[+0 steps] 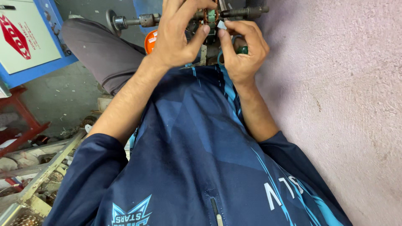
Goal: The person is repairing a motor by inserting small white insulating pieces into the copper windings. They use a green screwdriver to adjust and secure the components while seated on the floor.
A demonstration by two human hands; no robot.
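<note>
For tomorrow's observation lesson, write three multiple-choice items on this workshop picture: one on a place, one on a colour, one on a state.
1. Where does the pink wall lie in the picture?
A right of the person
B left
C below

2. What colour is the metal frame at the left?
A red
B green
C white

3. How do the hands stand at the motor armature?
A both at it
B one only
C neither

Answers:
1 A, the wall fills the right side.
2 A, its bars are red.
3 A, left hand and right hand both pinch at it.
</note>
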